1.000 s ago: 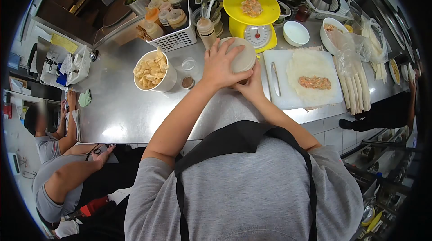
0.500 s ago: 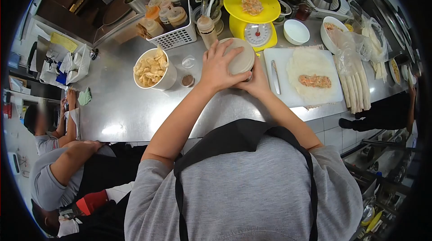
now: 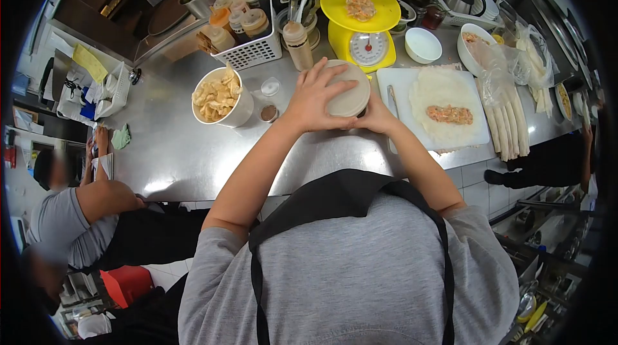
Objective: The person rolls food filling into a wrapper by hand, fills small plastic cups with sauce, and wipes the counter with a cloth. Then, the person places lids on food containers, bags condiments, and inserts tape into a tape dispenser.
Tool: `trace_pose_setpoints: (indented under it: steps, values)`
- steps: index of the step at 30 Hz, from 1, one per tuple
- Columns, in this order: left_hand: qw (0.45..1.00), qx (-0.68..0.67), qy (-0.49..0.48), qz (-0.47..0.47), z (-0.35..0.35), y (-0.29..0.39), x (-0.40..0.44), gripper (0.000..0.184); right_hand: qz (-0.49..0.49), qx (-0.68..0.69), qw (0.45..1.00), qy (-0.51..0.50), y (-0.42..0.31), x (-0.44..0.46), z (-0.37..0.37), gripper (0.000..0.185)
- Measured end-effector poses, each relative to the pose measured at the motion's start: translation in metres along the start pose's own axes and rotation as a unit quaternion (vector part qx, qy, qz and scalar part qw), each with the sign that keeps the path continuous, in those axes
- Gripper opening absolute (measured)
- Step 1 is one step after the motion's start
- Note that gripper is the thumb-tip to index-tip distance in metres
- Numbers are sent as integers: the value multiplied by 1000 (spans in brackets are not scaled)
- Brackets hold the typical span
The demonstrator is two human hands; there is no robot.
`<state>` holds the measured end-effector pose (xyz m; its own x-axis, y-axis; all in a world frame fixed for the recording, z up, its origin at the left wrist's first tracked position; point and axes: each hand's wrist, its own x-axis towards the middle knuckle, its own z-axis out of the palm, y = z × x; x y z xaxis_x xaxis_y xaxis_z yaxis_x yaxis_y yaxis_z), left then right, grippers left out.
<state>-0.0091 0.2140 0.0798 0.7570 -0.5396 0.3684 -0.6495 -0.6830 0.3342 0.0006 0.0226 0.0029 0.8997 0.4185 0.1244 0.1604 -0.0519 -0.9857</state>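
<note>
A round container with a pale, translucent lid [image 3: 351, 97] is between my two hands over the steel counter. My left hand [image 3: 315, 97] lies across the lid's left side, its fingers spread over the top and its thumb along the near edge. The container's right side is held by my right hand [image 3: 380, 116], whose fingers are partly hidden. Left of them stand a white tub of fried crisps [image 3: 244, 110], a small cup of brown sauce [image 3: 269, 113] and a clear small lid [image 3: 270, 86]. On the right, a white cutting board [image 3: 402, 81] carries a pale wrapper [image 3: 444, 87] topped with minced filling [image 3: 450, 115].
A yellow scale [image 3: 385, 55] with a filling portion [image 3: 360, 7] stands behind my hands, beside a squeeze bottle [image 3: 297, 42]. A white bowl [image 3: 423, 47] and rolled wrappers [image 3: 508, 126] are rightward. A bottle basket [image 3: 254, 55] stands at the back left. Co-workers [image 3: 71, 216] are at left.
Both hands and the lidded container have shifted slightly right and toward me, with the lid more to the right. A co-worker at the left has moved.
</note>
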Motion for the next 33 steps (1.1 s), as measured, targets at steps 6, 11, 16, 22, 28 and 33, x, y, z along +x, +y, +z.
trace_pose_setpoints:
  steps: [6, 11, 16, 22, 28, 33]
  values:
    - [996, 26, 48, -73, 7, 12, 1, 64, -29, 15, 996, 85, -5, -3, 26, 120]
    - [989, 31, 76, -123, 14, 20, 5, 65, -65, -124, 969, 204, 4, -7, 41, 119]
    - [994, 13, 44, -100, 4, 9, 4, 64, -101, -2, 986, 129, 5, -7, 23, 124]
    - [999, -35, -2, 1, 1, 1, 4, 62, -10, 36, 999, 14, -10, -4, -2, 126]
    - [997, 9, 30, -65, 8, 11, 2, 62, -33, 24, 995, 89, -7, -7, 21, 123]
    - [994, 21, 54, -91, 11, 20, 5, 62, -48, -72, 979, 185, 3, -11, 35, 124]
